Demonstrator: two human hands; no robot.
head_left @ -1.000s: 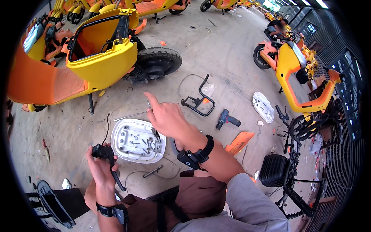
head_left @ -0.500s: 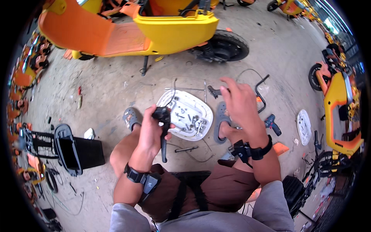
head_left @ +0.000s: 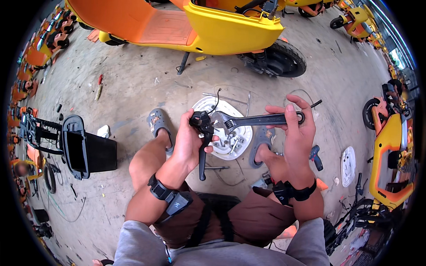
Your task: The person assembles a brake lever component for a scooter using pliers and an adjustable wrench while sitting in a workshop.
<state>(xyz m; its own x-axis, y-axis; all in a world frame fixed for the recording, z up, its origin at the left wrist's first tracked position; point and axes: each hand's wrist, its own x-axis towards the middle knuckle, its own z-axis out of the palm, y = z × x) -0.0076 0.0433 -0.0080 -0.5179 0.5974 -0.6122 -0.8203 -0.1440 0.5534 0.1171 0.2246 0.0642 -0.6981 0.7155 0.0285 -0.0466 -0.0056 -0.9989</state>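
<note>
My left hand [head_left: 185, 141] is closed around a black brake lever [head_left: 203, 155], its clamp end up and its blade pointing down. A short dark cable stub rises from the top. In my right hand [head_left: 298, 139] is an adjustable wrench [head_left: 259, 120], gripped near the end of its handle between thumb and fingers. The wrench lies almost level, its jaws right beside the lever's clamp; whether they touch I cannot tell. Beneath both hands is a white plastic tray [head_left: 243, 148] with several bolts and small metal parts in it, partly hidden by the wrench and left hand.
A yellow and orange scooter [head_left: 230, 33] stands ahead on its stand. On the left is a black bin-like box [head_left: 100, 153]. To the right lie a cordless drill [head_left: 315, 157] and a second white tray [head_left: 348, 166]. Another scooter frame [head_left: 379, 153] stands at far right.
My right hand has picked the adjustable wrench up off the floor and brought it left to the brake lever. My left hand still holds the lever. The view has shifted slightly.
</note>
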